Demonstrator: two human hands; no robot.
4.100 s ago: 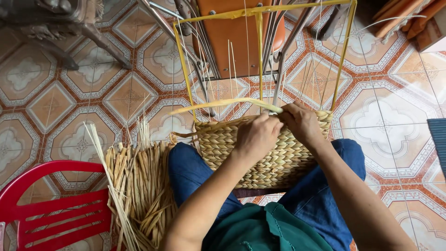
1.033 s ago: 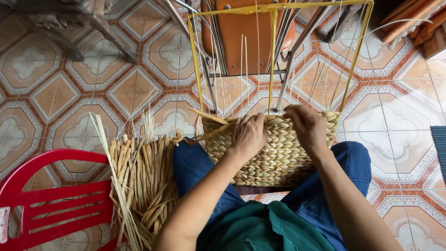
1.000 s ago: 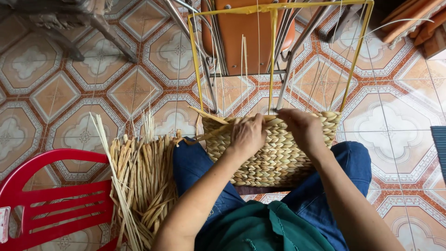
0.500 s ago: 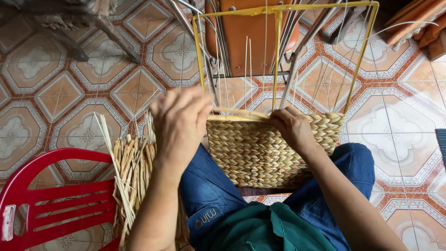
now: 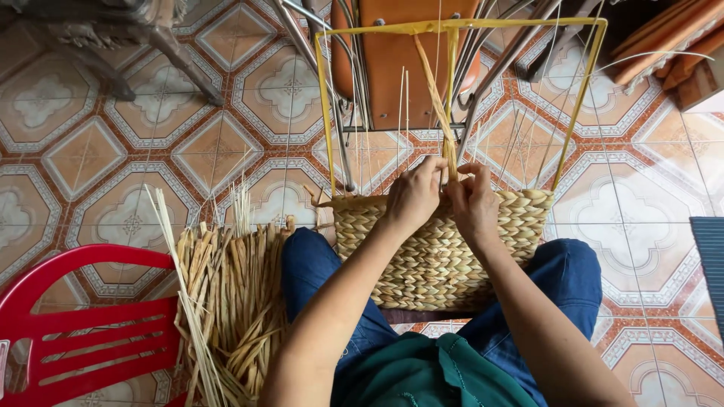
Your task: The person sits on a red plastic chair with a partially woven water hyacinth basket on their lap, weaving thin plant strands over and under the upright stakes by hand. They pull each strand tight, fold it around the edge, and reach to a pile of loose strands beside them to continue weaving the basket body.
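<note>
A half-woven straw basket [image 5: 437, 252] stands between my knees, built on a yellow wire frame [image 5: 324, 105] that rises above the woven part. My left hand [image 5: 413, 197] and my right hand [image 5: 471, 197] meet at the basket's top edge, near its middle. Both pinch a flat dried straw strand [image 5: 437, 98] that runs up from my fingers toward the frame's top bar. Thin upright stakes stick up from the weave on either side of my hands.
A bundle of dried straw strands [image 5: 226, 301] lies on the tiled floor by my left knee. A red plastic chair [image 5: 68, 332] is at the lower left. Metal chair legs [image 5: 339, 90] and an orange seat [image 5: 392, 60] stand just beyond the basket. Wooden furniture legs [image 5: 113, 45] are at the upper left.
My left hand, which had reached out over the straw bundle half a second ago, has come back to the basket rim. A strand now stands up between both hands.
</note>
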